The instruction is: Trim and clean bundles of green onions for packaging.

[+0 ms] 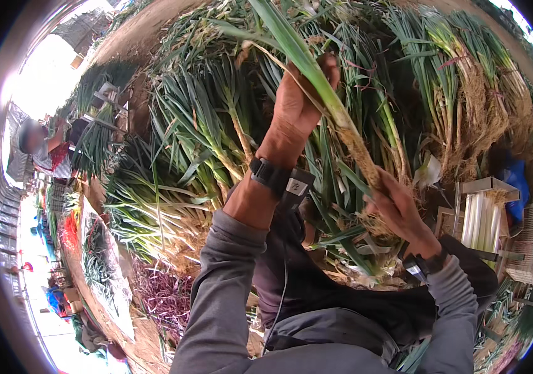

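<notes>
A large green onion (341, 110) with long green leaves slants across the middle, its root end towards the lower right. My left hand (301, 96) is closed around its upper stalk near the leaves. At the root end, the fingers of my right hand (399, 208) grip the pale, dirt-covered base. Loose leaves and fibrous roots lie below my right hand. Behind and beside both hands are bundles of untrimmed green onions (201, 126). Each wrist wears a black strap with a small device.
Tied onion bundles (462, 93) with brown roots stand at the upper right. Trimmed white stalks (481, 219) sit in a metal frame near a white plastic basket (530, 243). Purple ties (166, 294) are heaped at the lower left. Another person (49, 152) is at the far left.
</notes>
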The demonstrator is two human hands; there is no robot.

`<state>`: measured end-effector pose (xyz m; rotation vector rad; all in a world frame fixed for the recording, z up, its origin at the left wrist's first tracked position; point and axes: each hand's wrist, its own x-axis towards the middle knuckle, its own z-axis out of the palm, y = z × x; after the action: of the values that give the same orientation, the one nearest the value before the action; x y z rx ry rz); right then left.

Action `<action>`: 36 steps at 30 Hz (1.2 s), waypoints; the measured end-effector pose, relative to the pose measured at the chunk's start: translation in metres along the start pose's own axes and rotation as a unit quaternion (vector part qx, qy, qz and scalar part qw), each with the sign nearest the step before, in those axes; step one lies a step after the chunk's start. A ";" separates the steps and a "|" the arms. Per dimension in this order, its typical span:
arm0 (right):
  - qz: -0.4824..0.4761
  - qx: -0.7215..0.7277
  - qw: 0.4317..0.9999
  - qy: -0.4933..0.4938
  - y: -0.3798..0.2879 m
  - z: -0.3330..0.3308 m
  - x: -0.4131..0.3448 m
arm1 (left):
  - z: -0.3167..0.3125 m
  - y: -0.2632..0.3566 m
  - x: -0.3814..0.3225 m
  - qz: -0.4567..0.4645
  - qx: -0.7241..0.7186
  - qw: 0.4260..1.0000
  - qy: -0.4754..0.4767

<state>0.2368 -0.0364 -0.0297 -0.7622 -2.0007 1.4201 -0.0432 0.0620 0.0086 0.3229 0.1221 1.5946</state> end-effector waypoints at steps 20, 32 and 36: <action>-0.072 0.163 0.974 0.137 -0.005 0.004 0.161 | -0.008 -0.014 -0.012 0.036 0.245 0.969 0.018; -0.049 0.181 0.976 0.110 -0.024 0.007 0.153 | -0.004 -0.012 -0.011 0.096 0.288 0.952 0.045; -0.027 0.064 0.991 0.113 -0.041 0.021 0.117 | -0.016 0.011 -0.009 0.157 0.328 0.928 0.087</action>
<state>0.1375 0.0236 0.0179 -0.7692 -1.7296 1.3508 -0.0577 0.0543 -0.0046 0.7474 0.7853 1.8659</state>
